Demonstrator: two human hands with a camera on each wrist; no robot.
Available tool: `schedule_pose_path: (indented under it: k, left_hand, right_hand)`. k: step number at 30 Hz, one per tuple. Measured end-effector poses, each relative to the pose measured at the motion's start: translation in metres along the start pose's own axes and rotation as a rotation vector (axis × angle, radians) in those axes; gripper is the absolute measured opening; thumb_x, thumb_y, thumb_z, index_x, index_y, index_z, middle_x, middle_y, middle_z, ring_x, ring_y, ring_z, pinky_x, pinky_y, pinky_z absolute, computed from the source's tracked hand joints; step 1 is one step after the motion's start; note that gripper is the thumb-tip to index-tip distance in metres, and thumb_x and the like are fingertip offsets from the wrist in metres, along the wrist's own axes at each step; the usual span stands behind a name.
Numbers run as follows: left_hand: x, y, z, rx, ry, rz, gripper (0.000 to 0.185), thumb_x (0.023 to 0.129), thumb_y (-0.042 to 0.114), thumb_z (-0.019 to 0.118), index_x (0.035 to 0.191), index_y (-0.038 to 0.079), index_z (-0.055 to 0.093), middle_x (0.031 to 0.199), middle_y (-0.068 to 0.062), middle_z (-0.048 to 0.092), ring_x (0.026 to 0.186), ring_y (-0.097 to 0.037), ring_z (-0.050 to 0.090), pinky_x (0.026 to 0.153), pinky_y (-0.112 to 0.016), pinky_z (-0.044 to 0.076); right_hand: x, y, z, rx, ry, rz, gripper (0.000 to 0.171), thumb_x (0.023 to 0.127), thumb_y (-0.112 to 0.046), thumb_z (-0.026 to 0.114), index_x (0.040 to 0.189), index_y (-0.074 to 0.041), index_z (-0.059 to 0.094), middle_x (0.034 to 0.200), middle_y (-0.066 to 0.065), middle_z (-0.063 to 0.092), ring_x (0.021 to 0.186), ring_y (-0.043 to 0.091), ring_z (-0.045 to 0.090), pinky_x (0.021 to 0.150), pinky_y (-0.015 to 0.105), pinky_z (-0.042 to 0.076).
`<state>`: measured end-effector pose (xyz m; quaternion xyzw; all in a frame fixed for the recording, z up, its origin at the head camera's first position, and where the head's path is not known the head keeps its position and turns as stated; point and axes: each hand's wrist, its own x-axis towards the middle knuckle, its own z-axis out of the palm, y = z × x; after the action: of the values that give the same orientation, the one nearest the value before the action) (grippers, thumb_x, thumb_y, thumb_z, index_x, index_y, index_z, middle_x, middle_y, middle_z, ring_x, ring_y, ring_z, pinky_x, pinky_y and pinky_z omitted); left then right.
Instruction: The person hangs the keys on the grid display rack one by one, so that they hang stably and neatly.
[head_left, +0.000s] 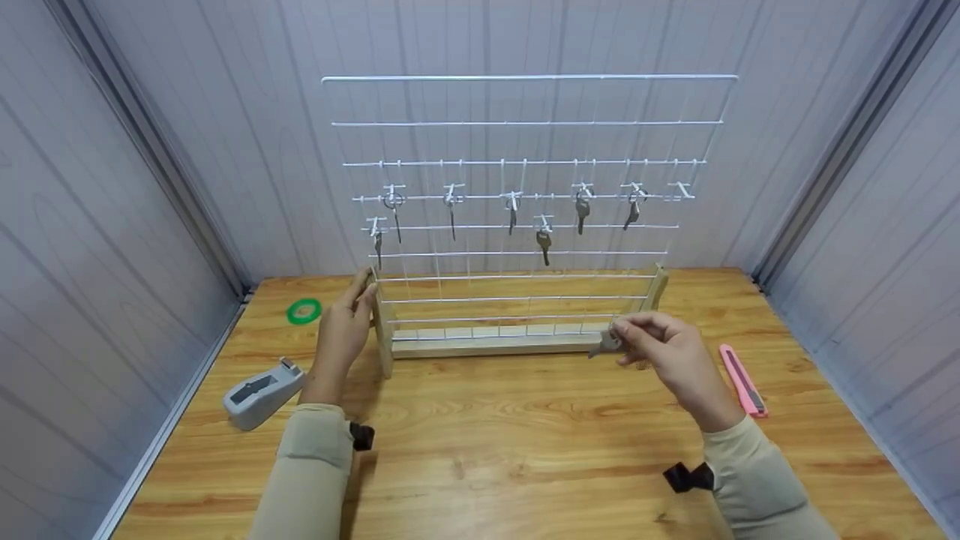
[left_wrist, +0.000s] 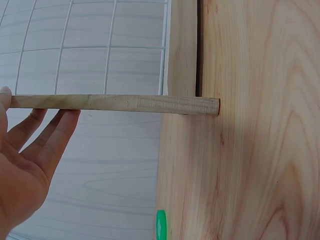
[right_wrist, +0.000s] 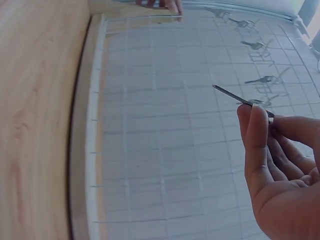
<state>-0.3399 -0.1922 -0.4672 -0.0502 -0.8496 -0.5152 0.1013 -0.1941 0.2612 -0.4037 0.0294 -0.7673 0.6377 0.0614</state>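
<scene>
A white wire grid rack (head_left: 525,277) on a wooden stand carries several keys on hooks, among them a key (head_left: 544,247) hanging low near the middle. My left hand (head_left: 346,322) grips the stand's left wooden upright (left_wrist: 115,102), thumb on one side and fingers on the other. Low at the rack's right side, my right hand (head_left: 671,356) pinches a key (head_left: 609,343) between thumb and fingertips. The right wrist view shows this key's blade (right_wrist: 230,94) edge-on, apart from the grid. At the right end of the upper row, one hook (head_left: 680,190) bears no key.
A grey tape dispenser (head_left: 262,394) stands left of my left forearm, with a green tape roll (head_left: 304,311) behind it. A pink utility knife (head_left: 742,381) lies right of my right hand. Panelled walls (head_left: 862,187) enclose the wooden table (head_left: 480,450).
</scene>
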Motion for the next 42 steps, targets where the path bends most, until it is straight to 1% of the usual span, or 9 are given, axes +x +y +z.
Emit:
schedule_pose_path:
  k: [4, 6, 13, 17, 21, 23, 30, 34, 42]
  left_hand:
    - [0.000, 0.001, -0.001, 0.011, 0.004, -0.009, 0.052, 0.115, 0.042, 0.046, 0.166, 0.031, 0.042, 0.165, -0.014, 0.050, 0.141, -0.041, 0.061, 0.101, -0.052, 0.066]
    - [0.000, 0.000, -0.001, 0.012, 0.005, -0.013, 0.052, 0.115, 0.042, 0.046, 0.166, 0.032, 0.041, 0.165, -0.015, 0.049, 0.141, -0.040, 0.062, 0.101, -0.051, 0.066]
    - [-0.002, 0.002, 0.001, 0.021, -0.005, 0.017, 0.054, 0.115, 0.043, 0.045, 0.167, 0.028, 0.039, 0.164, -0.018, 0.050, 0.140, -0.042, 0.062, 0.103, -0.052, 0.065]
    - [-0.001, 0.002, 0.001, 0.027, 0.004, 0.021, 0.054, 0.115, 0.043, 0.045, 0.167, 0.027, 0.040, 0.162, -0.019, 0.053, 0.139, -0.042, 0.063, 0.103, -0.052, 0.065]
    - [0.000, 0.002, 0.001, 0.011, 0.009, 0.014, 0.054, 0.115, 0.044, 0.046, 0.167, 0.029, 0.040, 0.163, -0.018, 0.052, 0.139, -0.042, 0.062, 0.103, -0.052, 0.065]
    - [0.000, 0.002, 0.001, 0.007, 0.009, 0.015, 0.055, 0.114, 0.045, 0.046, 0.167, 0.029, 0.040, 0.163, -0.018, 0.051, 0.140, -0.042, 0.062, 0.103, -0.052, 0.065]
    - [-0.001, 0.002, 0.001, 0.015, 0.021, 0.020, 0.054, 0.114, 0.044, 0.047, 0.166, 0.028, 0.042, 0.163, -0.017, 0.052, 0.140, -0.042, 0.062, 0.102, -0.051, 0.065]
    - [0.000, 0.002, 0.002, 0.014, 0.024, 0.014, 0.054, 0.114, 0.043, 0.047, 0.166, 0.028, 0.042, 0.163, -0.017, 0.052, 0.140, -0.042, 0.062, 0.102, -0.051, 0.065]
    - [0.000, 0.001, 0.001, 0.004, -0.003, 0.005, 0.055, 0.114, 0.045, 0.046, 0.167, 0.029, 0.040, 0.165, -0.015, 0.050, 0.141, -0.040, 0.062, 0.102, -0.050, 0.066]
  right_hand:
    - [0.005, -0.013, -0.006, 0.016, 0.051, -0.038, 0.031, 0.106, -0.017, 0.070, 0.123, 0.009, 0.068, 0.092, -0.008, 0.080, 0.078, 0.014, 0.078, 0.070, 0.028, 0.069]
    - [0.007, -0.017, -0.008, 0.024, 0.078, -0.066, 0.032, 0.106, -0.017, 0.070, 0.124, 0.010, 0.068, 0.092, -0.006, 0.081, 0.078, 0.015, 0.078, 0.070, 0.029, 0.069]
    - [0.012, -0.027, -0.018, 0.010, 0.174, -0.146, 0.032, 0.107, -0.030, 0.068, 0.121, -0.001, 0.069, 0.097, -0.001, 0.084, 0.077, 0.014, 0.079, 0.062, 0.029, 0.068]
    - [0.017, -0.034, -0.022, 0.005, 0.212, -0.187, 0.035, 0.108, -0.032, 0.066, 0.122, 0.000, 0.066, 0.096, -0.004, 0.084, 0.075, 0.014, 0.079, 0.061, 0.028, 0.068]
    - [0.024, -0.043, -0.025, 0.022, 0.272, -0.245, 0.037, 0.107, -0.031, 0.067, 0.123, 0.003, 0.065, 0.096, -0.002, 0.084, 0.074, 0.014, 0.079, 0.060, 0.027, 0.067]
    - [0.029, -0.047, -0.026, 0.040, 0.301, -0.277, 0.035, 0.107, -0.031, 0.067, 0.121, 0.001, 0.065, 0.096, 0.001, 0.083, 0.074, 0.015, 0.078, 0.059, 0.027, 0.067]
    - [0.048, -0.060, -0.032, 0.164, 0.405, -0.390, 0.025, 0.106, -0.024, 0.068, 0.116, -0.001, 0.063, 0.094, 0.013, 0.079, 0.068, 0.018, 0.077, 0.055, 0.027, 0.065]
    - [0.059, -0.065, -0.034, 0.192, 0.437, -0.404, 0.024, 0.108, -0.024, 0.065, 0.116, -0.002, 0.060, 0.089, 0.012, 0.078, 0.066, 0.017, 0.077, 0.056, 0.026, 0.065]
    - [0.073, -0.068, -0.036, 0.234, 0.474, -0.375, 0.017, 0.111, -0.021, 0.060, 0.117, -0.005, 0.057, 0.086, 0.010, 0.076, 0.062, 0.016, 0.076, 0.054, 0.025, 0.064]
